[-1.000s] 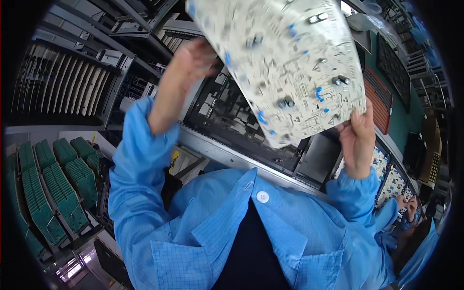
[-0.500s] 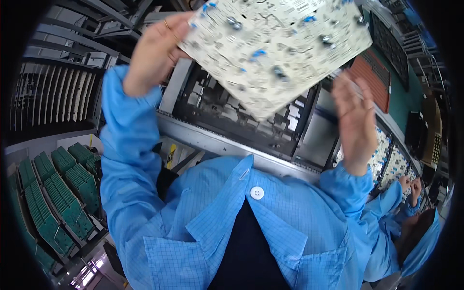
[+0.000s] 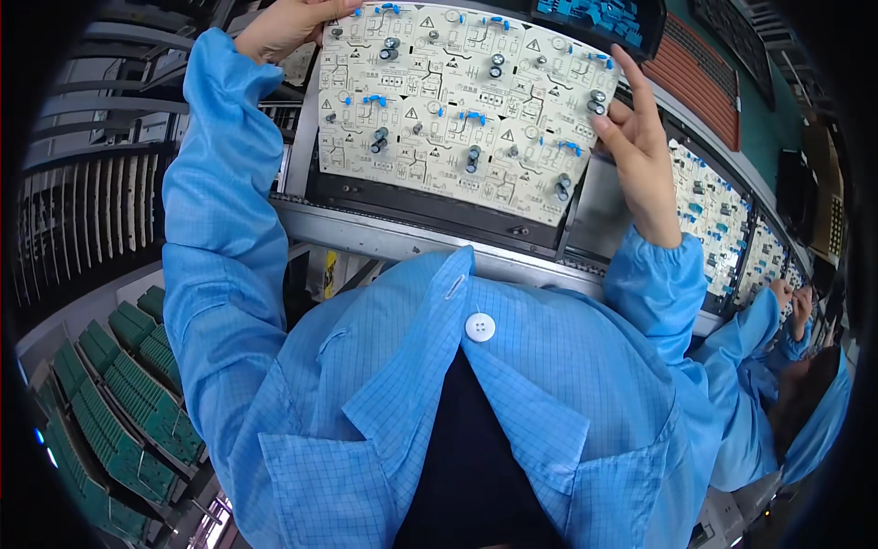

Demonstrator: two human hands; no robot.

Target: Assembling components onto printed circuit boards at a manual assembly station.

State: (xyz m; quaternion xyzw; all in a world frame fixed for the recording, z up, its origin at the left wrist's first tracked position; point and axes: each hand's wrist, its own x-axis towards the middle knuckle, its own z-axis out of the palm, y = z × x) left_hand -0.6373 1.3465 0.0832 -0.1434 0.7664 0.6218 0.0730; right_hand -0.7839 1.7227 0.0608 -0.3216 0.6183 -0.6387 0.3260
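A cream-coloured circuit board (image 3: 430,91) with blue parts and dark round capacitors lies nearly level over a dark fixture (image 3: 439,203) on the line in front of me. My left hand (image 3: 291,26) grips its far left corner, thumb along the top edge; part of this hand is cut off by the picture's edge. My right hand (image 3: 645,151) holds the board's right edge, with the thumb on top near a capacitor and the index finger stretched up past the corner. Whether the board touches the fixture all round cannot be made out.
A metal rail (image 3: 412,240) runs along the near side. More populated boards (image 3: 709,215) stand to the right, where a co-worker in a blue sleeve (image 3: 745,343) works. Green racks (image 3: 151,393) and a slotted rack (image 3: 87,201) are on the left; a screen (image 3: 604,23) stands beyond the board.
The board has come down from a tilted, raised position to lie nearly flat over the fixture. My right hand, free and apart from it before, now holds its right edge.
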